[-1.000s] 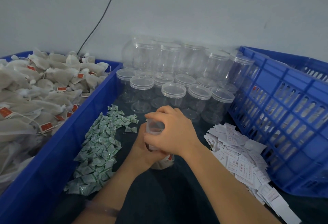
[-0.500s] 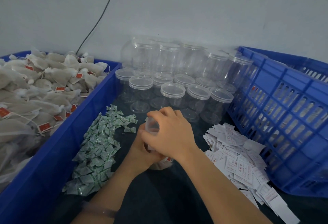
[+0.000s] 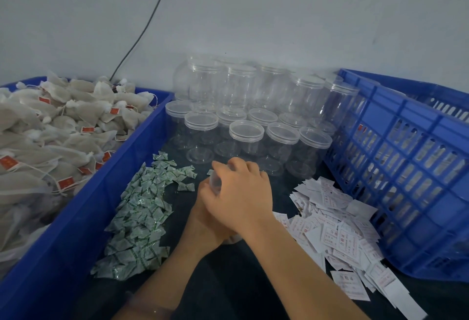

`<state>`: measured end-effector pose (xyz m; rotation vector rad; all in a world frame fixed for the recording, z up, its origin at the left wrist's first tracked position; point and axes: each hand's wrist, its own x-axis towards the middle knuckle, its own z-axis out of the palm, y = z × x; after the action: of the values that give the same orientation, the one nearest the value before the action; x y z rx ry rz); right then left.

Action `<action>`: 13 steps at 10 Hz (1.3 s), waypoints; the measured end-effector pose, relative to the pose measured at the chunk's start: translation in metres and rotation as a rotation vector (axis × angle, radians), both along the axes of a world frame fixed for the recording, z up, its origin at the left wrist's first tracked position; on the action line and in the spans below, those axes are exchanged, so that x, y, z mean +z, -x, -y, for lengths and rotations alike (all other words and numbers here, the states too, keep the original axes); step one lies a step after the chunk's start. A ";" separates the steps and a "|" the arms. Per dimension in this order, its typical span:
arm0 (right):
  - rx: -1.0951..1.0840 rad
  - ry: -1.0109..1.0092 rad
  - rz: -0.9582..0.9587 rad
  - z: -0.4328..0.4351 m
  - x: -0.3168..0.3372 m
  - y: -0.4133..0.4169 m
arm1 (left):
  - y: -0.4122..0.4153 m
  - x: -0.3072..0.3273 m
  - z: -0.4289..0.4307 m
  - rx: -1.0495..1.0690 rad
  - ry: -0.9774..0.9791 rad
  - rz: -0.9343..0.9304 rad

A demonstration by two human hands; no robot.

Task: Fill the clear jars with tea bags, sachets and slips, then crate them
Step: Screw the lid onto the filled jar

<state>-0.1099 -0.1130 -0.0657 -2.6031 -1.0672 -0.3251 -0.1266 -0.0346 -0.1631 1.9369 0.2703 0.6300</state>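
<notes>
A clear jar (image 3: 215,182) stands on the dark table in front of me, mostly hidden by both hands. My left hand (image 3: 203,226) grips its body from the left and below. My right hand (image 3: 241,193) curls over its top and lid. Tea bags (image 3: 50,142) with red tags fill the blue bin (image 3: 101,193) on the left. Green-and-white sachets (image 3: 142,213) lie in a heap left of the jar. White printed slips (image 3: 335,223) lie scattered to its right. The blue slatted crate (image 3: 406,167) stands at the right.
Several empty lidded clear jars (image 3: 246,132) are stacked in two tiers against the grey wall behind my hands. A dark cable (image 3: 142,35) runs down the wall behind the tea-bag bin. Dark tabletop (image 3: 228,281) shows between my forearms.
Both hands stay on the jar; my right hand has turned slightly over its top, covering more of the lid. The jar has not left its spot.
</notes>
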 end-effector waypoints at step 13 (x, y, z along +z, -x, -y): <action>0.064 -0.163 -0.103 0.014 -0.007 -0.020 | 0.002 -0.004 -0.007 -0.038 0.144 0.068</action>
<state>-0.0904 -0.1273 -0.0725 -2.4096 -1.0409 -0.2488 -0.1285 -0.0281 -0.1666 1.7756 0.2300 0.6329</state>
